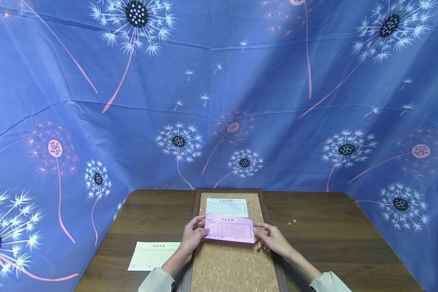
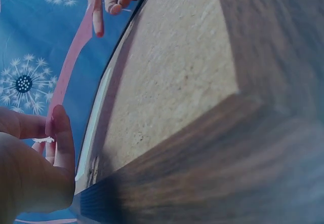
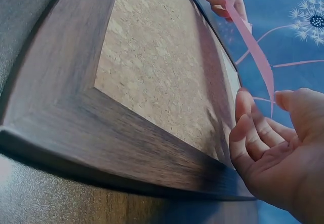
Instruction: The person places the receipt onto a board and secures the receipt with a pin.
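Observation:
A pink printed form [image 1: 229,229] is held up over the cork board [image 1: 233,265], one end in each hand. My left hand [image 1: 192,237] pinches its left end, thumb in front and fingers behind; the left wrist view shows the pink form [image 2: 68,72] edge-on there. At the other end, my right hand [image 1: 273,240] holds the form between thumb and fingers, its other fingers loosely bent. Just behind the pink form, a pale blue printed form [image 1: 226,207] lies on the board, with an orange pushpin [image 1: 231,200] at its top edge.
The board has a dark wooden frame [image 1: 266,209] and lies on a brown wooden table [image 1: 321,247]. A pale yellow form [image 1: 149,256] lies left of the board. Two small green and whitish pieces [image 1: 292,222] lie to the right. A blue dandelion-patterned cloth [image 1: 211,89] hangs behind.

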The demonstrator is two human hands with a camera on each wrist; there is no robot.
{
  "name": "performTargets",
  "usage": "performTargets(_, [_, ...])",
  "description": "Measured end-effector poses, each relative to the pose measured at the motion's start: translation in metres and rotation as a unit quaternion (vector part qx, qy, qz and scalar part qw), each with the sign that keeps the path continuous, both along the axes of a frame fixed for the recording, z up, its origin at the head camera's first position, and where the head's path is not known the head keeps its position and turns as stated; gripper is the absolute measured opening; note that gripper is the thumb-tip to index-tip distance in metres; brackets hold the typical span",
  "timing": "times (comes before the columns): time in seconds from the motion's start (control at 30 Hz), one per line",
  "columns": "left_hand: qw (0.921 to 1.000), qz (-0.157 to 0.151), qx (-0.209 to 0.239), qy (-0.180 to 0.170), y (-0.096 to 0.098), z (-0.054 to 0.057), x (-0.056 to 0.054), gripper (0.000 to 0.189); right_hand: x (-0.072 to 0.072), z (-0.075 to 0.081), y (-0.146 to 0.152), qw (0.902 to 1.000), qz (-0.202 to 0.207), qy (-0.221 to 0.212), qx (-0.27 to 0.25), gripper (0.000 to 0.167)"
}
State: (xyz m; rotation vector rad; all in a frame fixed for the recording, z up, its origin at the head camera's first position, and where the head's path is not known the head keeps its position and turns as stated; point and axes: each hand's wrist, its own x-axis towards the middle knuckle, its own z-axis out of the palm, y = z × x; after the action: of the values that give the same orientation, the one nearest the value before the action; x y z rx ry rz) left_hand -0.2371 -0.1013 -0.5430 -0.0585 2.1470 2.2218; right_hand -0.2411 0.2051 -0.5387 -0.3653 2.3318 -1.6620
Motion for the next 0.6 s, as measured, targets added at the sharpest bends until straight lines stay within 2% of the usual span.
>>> performTargets(0.37, [1.0, -0.007, 0.005, 0.0, 0.0028, -0.0025, 0.0038, 0.055, -0.0002, 0.0027, -0.0013, 0.9996, 0.015, -0.014, -0.017, 0.048])
performTargets(0.6, [0.9993, -0.036, -0.01, -0.006, 0.0037, -0.0019, 0.0062, 0.059, 0.0, 0.0003, -0.0006, 0.9996, 0.002, -0.017, -0.023, 0.051])
